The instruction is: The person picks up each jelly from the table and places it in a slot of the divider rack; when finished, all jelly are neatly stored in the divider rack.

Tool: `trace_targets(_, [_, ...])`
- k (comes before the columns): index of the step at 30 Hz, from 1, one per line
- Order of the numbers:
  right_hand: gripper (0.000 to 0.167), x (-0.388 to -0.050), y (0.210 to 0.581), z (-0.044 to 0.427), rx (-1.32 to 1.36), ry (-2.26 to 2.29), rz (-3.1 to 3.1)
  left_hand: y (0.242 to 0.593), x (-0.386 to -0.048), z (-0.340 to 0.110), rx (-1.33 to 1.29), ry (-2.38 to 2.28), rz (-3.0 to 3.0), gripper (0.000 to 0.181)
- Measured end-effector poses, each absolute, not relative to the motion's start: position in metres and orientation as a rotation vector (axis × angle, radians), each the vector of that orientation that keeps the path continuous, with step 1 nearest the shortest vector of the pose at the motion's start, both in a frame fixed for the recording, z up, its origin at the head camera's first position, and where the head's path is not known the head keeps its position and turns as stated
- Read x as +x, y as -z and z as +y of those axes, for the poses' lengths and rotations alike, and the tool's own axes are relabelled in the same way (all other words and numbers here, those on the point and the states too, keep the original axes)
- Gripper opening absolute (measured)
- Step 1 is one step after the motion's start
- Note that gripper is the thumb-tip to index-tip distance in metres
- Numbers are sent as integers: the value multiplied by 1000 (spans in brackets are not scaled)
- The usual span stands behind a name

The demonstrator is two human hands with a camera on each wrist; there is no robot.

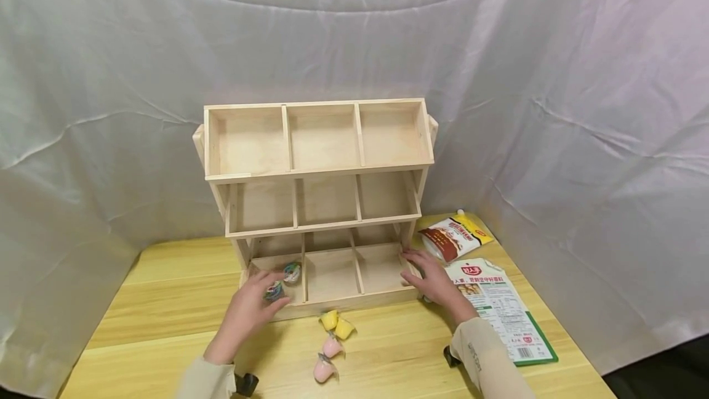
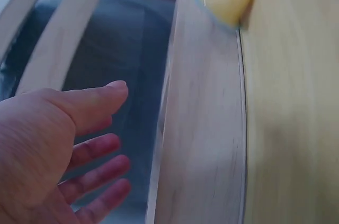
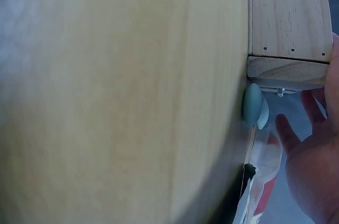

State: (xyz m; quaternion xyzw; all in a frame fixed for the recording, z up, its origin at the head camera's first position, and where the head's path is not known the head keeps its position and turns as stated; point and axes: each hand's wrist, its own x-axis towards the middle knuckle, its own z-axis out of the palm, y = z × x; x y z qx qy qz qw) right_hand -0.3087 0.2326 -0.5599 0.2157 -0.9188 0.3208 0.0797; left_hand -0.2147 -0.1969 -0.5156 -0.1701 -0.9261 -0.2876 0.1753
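A three-tier wooden rack (image 1: 327, 171) with divided compartments stands on the table. In its bottom left compartment lie two round, multicoloured pieces in shiny wrapping (image 1: 292, 272). My left hand (image 1: 252, 306) is over that compartment, its thumb and fingers around the nearer wrapped piece (image 1: 274, 291) in the head view. The left wrist view shows this hand's (image 2: 58, 150) fingers spread apart, gripping nothing visible. At the bottom tier's right end, my right hand (image 1: 434, 279) rests with extended fingers by the side wall; the right wrist view shows its fingers (image 3: 288, 134) beside the rack's end.
Yellow wrapped pieces (image 1: 336, 324) and pink wrapped pieces (image 1: 327, 367) lie before the rack. On the right are a spouted pouch (image 1: 454, 237) and a flat printed packet (image 1: 501, 310). Pale green oval objects (image 3: 252, 104) sit beside the rack's end. Grey curtains (image 1: 332, 48) hang behind.
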Motion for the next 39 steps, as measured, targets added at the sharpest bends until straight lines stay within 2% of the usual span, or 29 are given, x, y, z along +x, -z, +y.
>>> trace_targets(7, [50, -310, 560, 232, 646, -969, -2744, 516, -197, -167, -554, 929, -2611, 43])
trace_targets(20, [51, -309, 560, 233, 636, -973, -2765, 538, -173, -136, -810, 1074, -2776, 36])
trace_targets(25, [52, -309, 560, 233, 637, -970, -2763, 545, -170, -126, -801, 1034, -2827, 37])
trace_targets(39, [52, -309, 560, 233, 631, -976, -2768, 547, -171, -112, -700, 1125, -2871, 22])
